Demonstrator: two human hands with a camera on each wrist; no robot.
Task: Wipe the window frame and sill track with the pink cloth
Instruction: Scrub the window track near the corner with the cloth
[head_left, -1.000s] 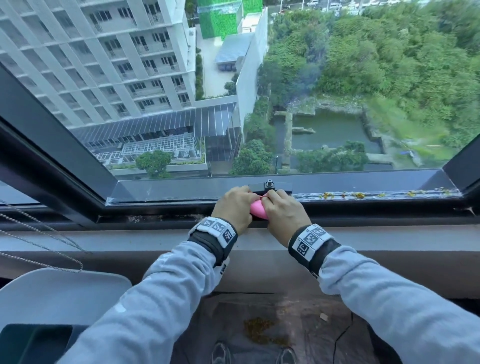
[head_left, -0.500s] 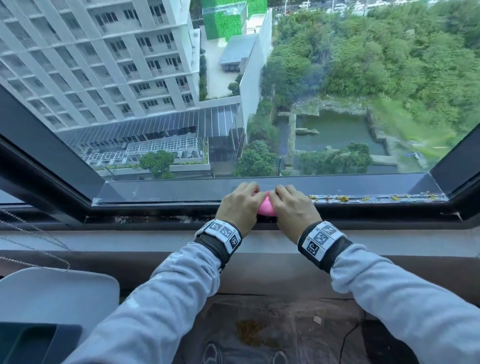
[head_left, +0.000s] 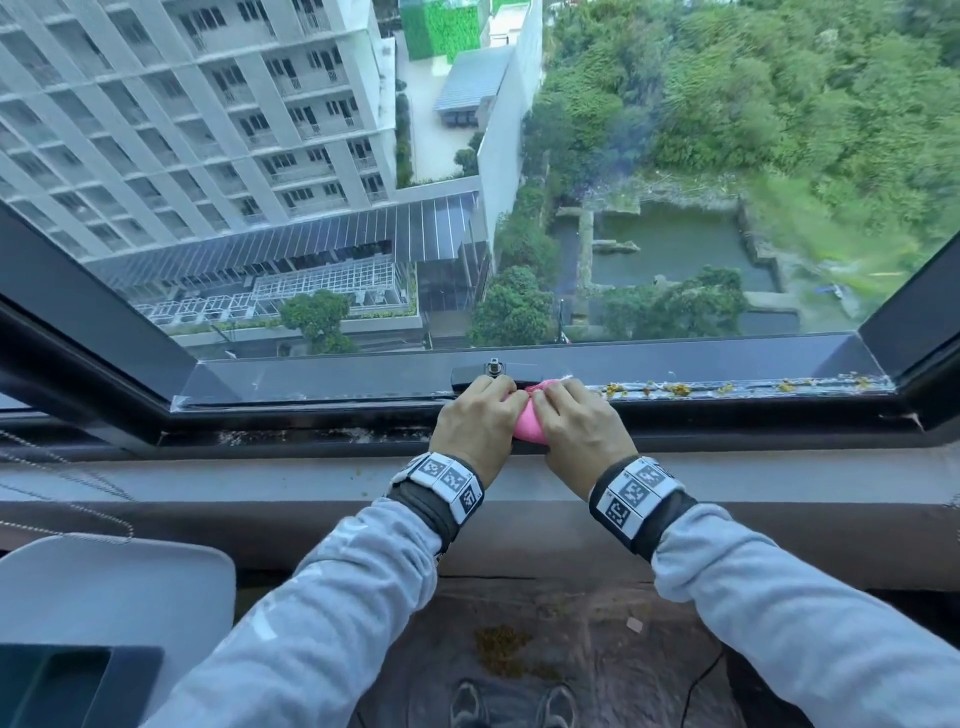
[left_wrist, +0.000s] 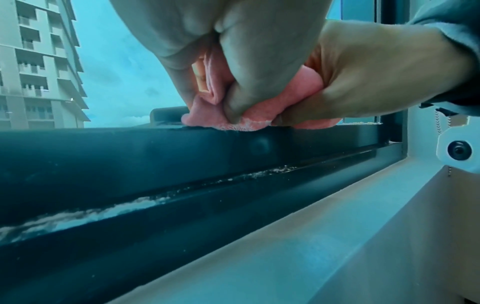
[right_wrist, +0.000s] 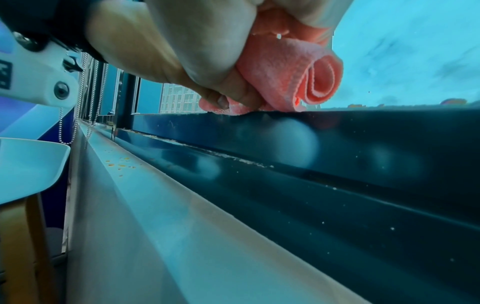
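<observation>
Both my hands grip a bunched pink cloth (head_left: 530, 426) on the top edge of the dark lower window frame (head_left: 311, 382), just below the black window latch (head_left: 493, 370). My left hand (head_left: 480, 421) holds the cloth's left side and my right hand (head_left: 579, 423) its right side. In the left wrist view the cloth (left_wrist: 259, 115) is pinched between thumbs and fingers and touches the frame (left_wrist: 103, 148). The right wrist view shows the cloth (right_wrist: 285, 76) folded in a roll. Yellow debris (head_left: 675, 388) lies on the frame to the right. White dust (left_wrist: 78, 214) lines the sill track.
A pale stone sill (head_left: 260, 475) runs below the frame. A white chair (head_left: 104, 587) stands at the lower left, with a bead chain (head_left: 78, 506) hanging above it. Yellow crumbs (head_left: 498, 649) lie on the floor near my shoes (head_left: 467, 701).
Both hands have slid slightly right and forward along the frame with the cloth, and the fingers reach farther over its top edge. The camera has tilted down a little.
</observation>
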